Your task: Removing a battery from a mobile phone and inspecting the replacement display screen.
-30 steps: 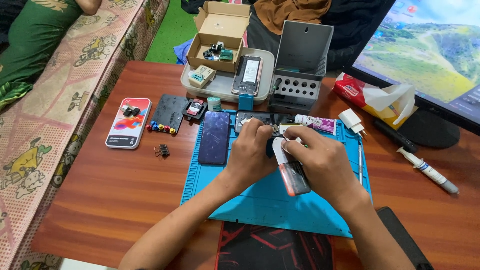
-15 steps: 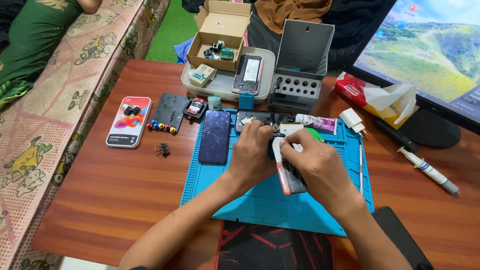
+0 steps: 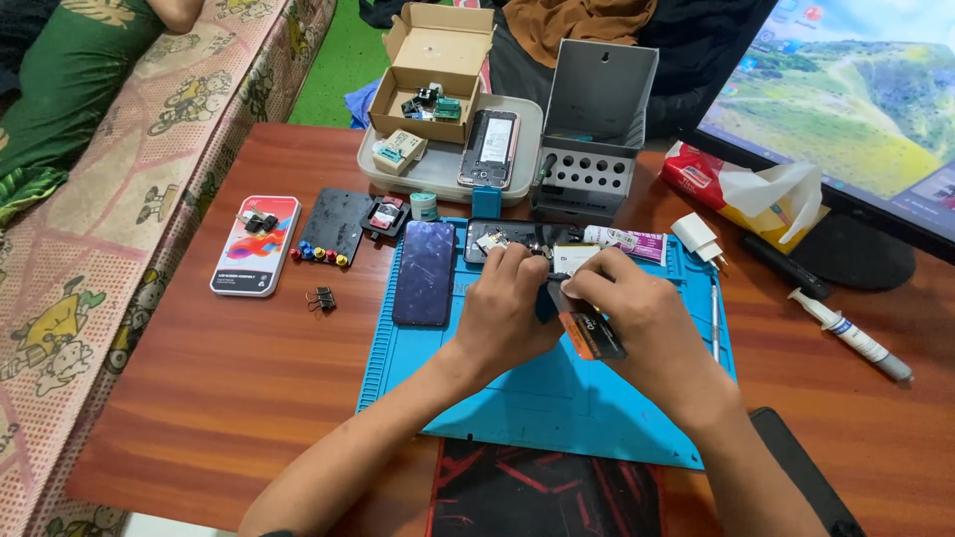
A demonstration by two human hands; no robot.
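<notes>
Wooden counter (image 3: 199,388), blue mat (image 3: 557,398) at centre.
Both hands meet over mat: right hand (image 3: 637,318) grips orange-tipped tool (image 3: 587,323); left hand (image 3: 507,308) curled, touching it, pinch unclear.

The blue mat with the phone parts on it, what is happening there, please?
A person works with both bare hands over a blue repair mat on a wooden table. The right hand holds a small tool with an orange and black handle, its tip pointing at an opened phone body, which the left hand steadies. A detached dark phone screen lies on the mat to the left of the hands.
</notes>
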